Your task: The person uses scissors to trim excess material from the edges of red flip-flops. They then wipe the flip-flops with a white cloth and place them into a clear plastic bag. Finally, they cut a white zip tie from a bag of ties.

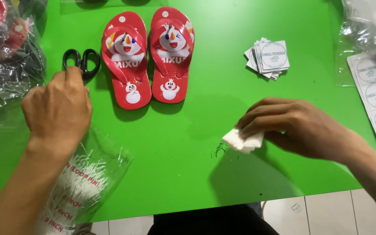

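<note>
Two bare hands work over a bright green table (196, 174). Right hand (292, 124) presses a small white folded wipe (242, 141) onto the table, fingers (257, 119) bunched together and pinching it from above; the wipe's long axis runs roughly left to right, its crumpled end pointing toward a dark scribbled smudge (218, 150) just beside it. The wipe looks soft, creased, clean white. Left hand (57, 109) hovers near the black-handled scissors (81, 63), fingers curled — whether they touch the handles cannot be told. Beneath that wrist lies a clear bag of white loop pins (83, 180). A pair of red flip-flops (146, 58) with snowman prints lies toes away, well apart from the wipe. A stack of square paper labels (268, 57) sits farther right. Open green surface surrounds the wipe — the table's near edge lies close below.
</note>
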